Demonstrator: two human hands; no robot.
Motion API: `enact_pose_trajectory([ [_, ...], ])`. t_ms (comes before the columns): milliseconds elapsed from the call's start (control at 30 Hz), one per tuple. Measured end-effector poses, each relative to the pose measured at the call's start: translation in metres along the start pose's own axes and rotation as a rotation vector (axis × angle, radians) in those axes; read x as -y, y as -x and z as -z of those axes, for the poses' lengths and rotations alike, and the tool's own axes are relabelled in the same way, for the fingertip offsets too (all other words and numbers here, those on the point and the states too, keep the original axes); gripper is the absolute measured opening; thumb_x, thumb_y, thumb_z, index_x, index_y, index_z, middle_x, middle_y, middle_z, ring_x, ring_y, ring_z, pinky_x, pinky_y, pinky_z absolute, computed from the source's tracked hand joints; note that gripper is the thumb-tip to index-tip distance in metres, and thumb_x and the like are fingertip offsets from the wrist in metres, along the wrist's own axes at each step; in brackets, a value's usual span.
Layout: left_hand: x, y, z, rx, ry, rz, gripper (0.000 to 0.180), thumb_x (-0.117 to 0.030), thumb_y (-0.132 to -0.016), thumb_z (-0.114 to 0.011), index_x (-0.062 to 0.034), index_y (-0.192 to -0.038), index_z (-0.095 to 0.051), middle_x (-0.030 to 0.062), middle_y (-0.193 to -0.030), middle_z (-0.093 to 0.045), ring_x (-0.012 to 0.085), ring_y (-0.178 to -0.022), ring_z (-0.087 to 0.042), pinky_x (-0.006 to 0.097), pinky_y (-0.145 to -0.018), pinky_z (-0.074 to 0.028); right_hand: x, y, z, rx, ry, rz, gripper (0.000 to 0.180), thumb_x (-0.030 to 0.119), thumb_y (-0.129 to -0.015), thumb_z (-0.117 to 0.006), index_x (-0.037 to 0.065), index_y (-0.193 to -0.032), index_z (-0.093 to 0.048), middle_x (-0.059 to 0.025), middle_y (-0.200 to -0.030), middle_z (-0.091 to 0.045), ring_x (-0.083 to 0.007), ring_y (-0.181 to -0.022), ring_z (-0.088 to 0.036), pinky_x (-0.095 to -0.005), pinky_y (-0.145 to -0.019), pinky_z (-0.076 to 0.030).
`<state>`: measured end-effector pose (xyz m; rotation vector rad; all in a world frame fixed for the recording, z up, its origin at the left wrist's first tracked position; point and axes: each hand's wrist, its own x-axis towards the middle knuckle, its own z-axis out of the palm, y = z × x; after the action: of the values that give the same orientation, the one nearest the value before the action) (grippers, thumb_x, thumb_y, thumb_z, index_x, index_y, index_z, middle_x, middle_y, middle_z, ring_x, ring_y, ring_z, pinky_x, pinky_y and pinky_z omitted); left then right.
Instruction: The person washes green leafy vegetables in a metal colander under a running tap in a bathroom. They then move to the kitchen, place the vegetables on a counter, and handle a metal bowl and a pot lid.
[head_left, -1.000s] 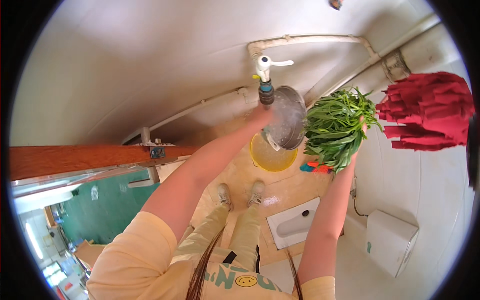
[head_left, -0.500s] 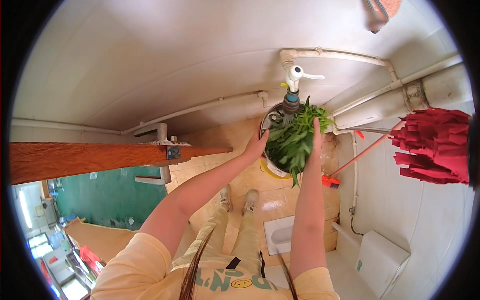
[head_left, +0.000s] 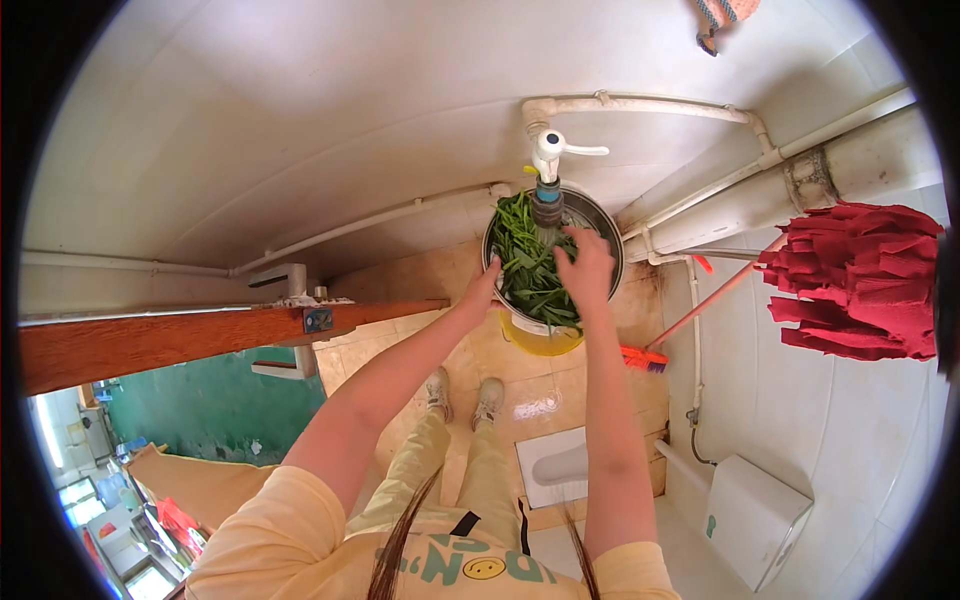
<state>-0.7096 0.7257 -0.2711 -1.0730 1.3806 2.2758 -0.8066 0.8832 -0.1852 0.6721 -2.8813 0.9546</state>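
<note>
A round metal basin (head_left: 613, 222) holds a heap of leafy greens (head_left: 522, 258), which lie mostly on its left side and toward the front. Above it, a white tap (head_left: 549, 146) with a dark nozzle runs water onto the leaves. My left hand (head_left: 482, 287) grips the basin's left rim, thumb at the edge. Over the basin's right half my right hand (head_left: 585, 265) is spread, fingers apart at the water stream and the edge of the greens, not closed on any. A yellow bucket (head_left: 543, 342) shows below the basin.
A red mop head (head_left: 850, 280) juts in from the right, near an orange broom (head_left: 645, 358). White pipes (head_left: 680, 105) run along the wall. A wooden door edge (head_left: 160, 342) stands at left; a squat toilet (head_left: 555, 468) is in the floor.
The greens have gone from a lifted bunch under my right hand at the right to lying in the basin's left part. My right hand has come off them and spread; my left stays at the rim.
</note>
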Motion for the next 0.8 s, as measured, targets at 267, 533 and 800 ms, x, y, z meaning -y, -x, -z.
enact_pose_trajectory([
  [267, 0.005, -0.01, -0.014, 0.081, 0.185, 0.052, 0.052, -0.047, -0.09, -0.033, -0.0071, -0.123, -0.038, 0.0071, -0.117, -0.052, 0.0201, -0.102, -0.054, 0.041, -0.085, -0.046, -0.034, -0.004, -0.004, 0.096, -0.834, -0.328, 0.023, 0.005, -0.073, -0.062, 0.0, -0.095, -0.057, -0.0075, -0.087, -0.06, -0.0146, -0.082, -0.055, -0.026, -0.074, -0.043],
  [533, -0.001, -0.024, -0.019, 0.013, 0.114, 0.011, 0.046, -0.041, -0.092, -0.031, -0.0074, -0.123, -0.038, 0.0086, -0.119, -0.05, 0.0209, -0.101, -0.054, 0.04, -0.082, -0.048, -0.013, -0.005, 0.016, 0.218, -0.469, -0.003, 0.031, 0.001, -0.068, -0.059, 0.003, -0.099, -0.056, -0.0142, -0.09, -0.058, -0.0264, -0.087, -0.057, -0.0308, -0.076, -0.045],
  [800, -0.001, -0.018, -0.004, 0.085, 0.24, 0.003, 0.044, -0.038, -0.092, -0.036, -0.0067, -0.122, -0.039, 0.0087, -0.119, -0.05, 0.0211, -0.103, -0.054, 0.04, -0.084, -0.047, -0.039, -0.008, 0.009, -0.052, -0.303, -0.393, 0.031, -0.002, -0.069, -0.055, 0.0, -0.1, -0.054, -0.0179, -0.096, -0.056, -0.0319, -0.085, -0.057, -0.0364, -0.071, -0.047],
])
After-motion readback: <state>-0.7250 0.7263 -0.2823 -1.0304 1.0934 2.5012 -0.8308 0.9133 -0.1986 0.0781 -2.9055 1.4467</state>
